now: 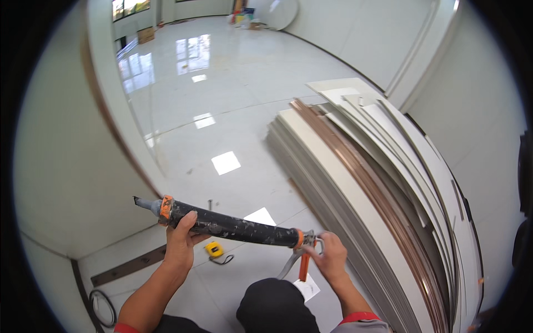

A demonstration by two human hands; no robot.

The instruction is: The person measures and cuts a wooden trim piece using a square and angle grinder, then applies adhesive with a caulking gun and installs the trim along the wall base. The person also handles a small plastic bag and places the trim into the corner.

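A long black caulking gun (239,226) with orange end collars lies across the view, its grey nozzle pointing left. My left hand (180,242) is wrapped round the barrel just behind the front collar, thumb on top. At the back end, my right hand (328,256) closes round the metal rod end above the orange handle and grey trigger. Some of its fingers are hidden. Below the barrel, on the floor, sits a yellow tape measure (213,249) with a black wrist strap.
A tall stack of long panels and brown trim strips (355,183) fills the right side. A dark flat strip (127,266) and a coiled black cable (102,308) lie at lower left. A wall edge (119,127) stands left. A cardboard box (146,35) sits far off on the glossy floor (244,133).
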